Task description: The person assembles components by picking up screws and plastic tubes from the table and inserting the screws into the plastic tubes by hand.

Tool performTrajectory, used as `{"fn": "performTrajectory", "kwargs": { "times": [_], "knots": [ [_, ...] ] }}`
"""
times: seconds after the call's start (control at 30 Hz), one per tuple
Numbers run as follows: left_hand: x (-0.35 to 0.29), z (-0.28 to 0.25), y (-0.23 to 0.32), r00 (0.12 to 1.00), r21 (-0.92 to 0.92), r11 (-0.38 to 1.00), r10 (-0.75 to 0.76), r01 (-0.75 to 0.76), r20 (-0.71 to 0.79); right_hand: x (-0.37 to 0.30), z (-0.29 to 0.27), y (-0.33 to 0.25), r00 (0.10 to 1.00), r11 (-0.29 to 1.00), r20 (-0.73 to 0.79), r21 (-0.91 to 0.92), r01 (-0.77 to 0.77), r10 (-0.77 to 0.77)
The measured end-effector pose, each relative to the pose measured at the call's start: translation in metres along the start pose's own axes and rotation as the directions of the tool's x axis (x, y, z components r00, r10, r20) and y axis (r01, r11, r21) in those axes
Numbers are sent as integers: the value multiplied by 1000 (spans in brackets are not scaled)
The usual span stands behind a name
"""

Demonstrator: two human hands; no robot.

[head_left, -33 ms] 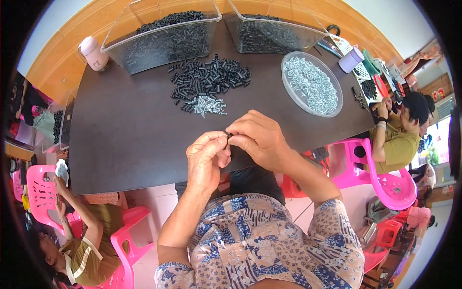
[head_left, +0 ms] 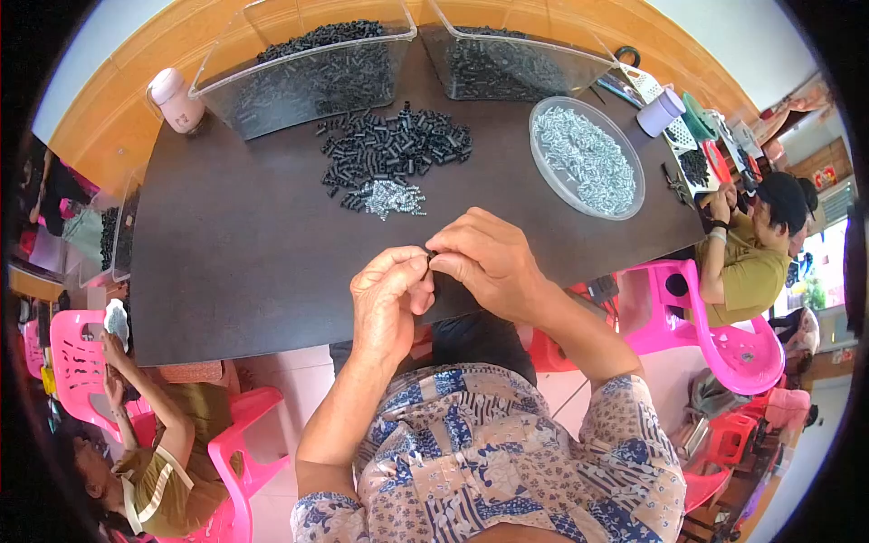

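Observation:
Close above the near part of the dark table (head_left: 244,271), my left hand (head_left: 387,288) and my right hand (head_left: 484,261) meet fingertip to fingertip. Both are closed in a pinch on a small black cylindrical piece (head_left: 431,256), mostly hidden by the fingers. Just beyond them lies a small heap of silvery metal pieces (head_left: 389,200), too small to tell whether springs or screws. It touches a larger heap of short black cylindrical pieces (head_left: 398,149) behind it. A round clear dish (head_left: 550,181) to the right holds many similar silvery pieces (head_left: 587,158).
Two clear bins, left (head_left: 308,116) and right (head_left: 507,89), stand at the back with black pieces inside. A pink bottle (head_left: 176,101) is far left, a lilac cup (head_left: 662,112) far right. People sit left (head_left: 176,452) and right (head_left: 756,262) near pink chairs (head_left: 237,471).

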State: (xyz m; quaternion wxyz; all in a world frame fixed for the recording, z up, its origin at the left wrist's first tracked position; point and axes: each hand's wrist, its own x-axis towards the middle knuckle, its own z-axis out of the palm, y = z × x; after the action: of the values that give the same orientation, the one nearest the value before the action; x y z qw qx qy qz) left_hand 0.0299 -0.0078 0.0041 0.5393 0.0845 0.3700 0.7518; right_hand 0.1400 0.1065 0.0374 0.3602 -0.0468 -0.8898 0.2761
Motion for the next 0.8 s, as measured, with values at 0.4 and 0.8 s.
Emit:
{"fn": "performTrajectory", "kwargs": {
  "times": [0.4, 0.8],
  "knots": [
    [-2, -9, -2, 993, 144, 985, 87, -98, 80, -3, -1, 2, 990, 989, -1, 38, -140, 140],
    [-8, -8, -1, 984, 354, 919, 176, -175, 30, 0, 4, -1, 991, 991, 9, 25, -134, 133]
  ]
}}
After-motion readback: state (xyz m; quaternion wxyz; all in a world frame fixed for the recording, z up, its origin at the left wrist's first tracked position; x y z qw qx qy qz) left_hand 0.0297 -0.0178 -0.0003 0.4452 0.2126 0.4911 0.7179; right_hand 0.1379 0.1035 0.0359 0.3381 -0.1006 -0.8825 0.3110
